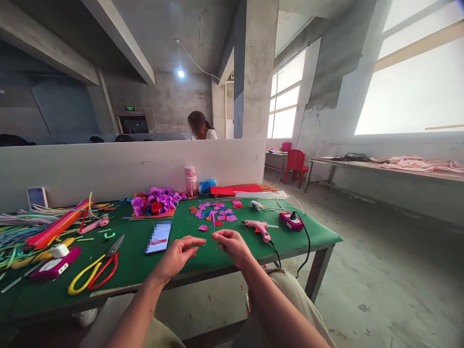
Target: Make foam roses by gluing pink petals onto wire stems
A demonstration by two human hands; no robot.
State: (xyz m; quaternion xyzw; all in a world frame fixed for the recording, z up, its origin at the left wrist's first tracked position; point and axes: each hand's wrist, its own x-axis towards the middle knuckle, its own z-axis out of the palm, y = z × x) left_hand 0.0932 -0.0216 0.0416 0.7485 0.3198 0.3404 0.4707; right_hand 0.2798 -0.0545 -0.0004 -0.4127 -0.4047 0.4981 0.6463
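My right hand (pixel 231 245) pinches the thin stem of a small purple flower bud (pixel 212 219), which points upward above the fingertips. To its left, my left hand (pixel 183 253) is held over the table edge with fingers stretched and nothing visible in them. Behind the bud, loose petals (pixel 227 212) in purple, red and blue lie scattered on the green table (pixel 130 263). A pink glue gun (pixel 259 229) rests right of my right hand. Near my left hand lies a phone (pixel 158 237) with a lit screen.
Scissors (pixel 105 266) with yellow and red handles lie at the left, near coloured strips (pixel 21 227). Finished purple flowers (pixel 157 200) are bunched at the back beside a pink bottle (pixel 190 181). A corded power socket (pixel 291 221) sits right. A person (pixel 201 126) is behind the partition (pixel 108 166).
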